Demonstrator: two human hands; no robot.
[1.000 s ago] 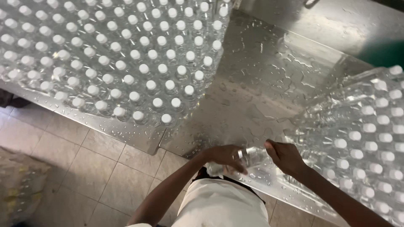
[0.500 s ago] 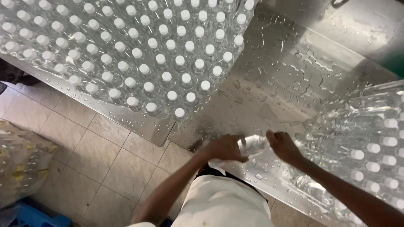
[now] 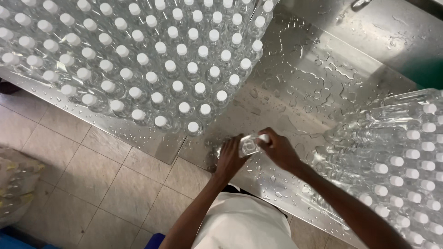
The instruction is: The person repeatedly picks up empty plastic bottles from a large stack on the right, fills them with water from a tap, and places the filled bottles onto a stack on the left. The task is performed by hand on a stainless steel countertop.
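Observation:
I hold one clear plastic bottle with a white cap (image 3: 251, 144) between both hands, just above the wet steel table (image 3: 304, 87). My left hand (image 3: 229, 159) grips its body from the left. My right hand (image 3: 278, 150) closes on the cap end from the right. The bottle lies roughly sideways, cap pointing right. A large block of upright clear bottles with white caps (image 3: 152, 60) stands close behind and to the left of my hands. Another group of capped bottles (image 3: 397, 161) lies on its side to my right.
Water drops cover the steel table. Its front edge (image 3: 152, 152) runs diagonally, with beige floor tiles (image 3: 83, 175) below it. A wrapped pack (image 3: 14, 189) sits on the floor at the far left. My white shirt (image 3: 244, 226) fills the bottom middle.
My hands have lifted a single bottle away from the lying group on the right and brought it toward the table's middle. The view has shifted, so the upright block appears nearer.

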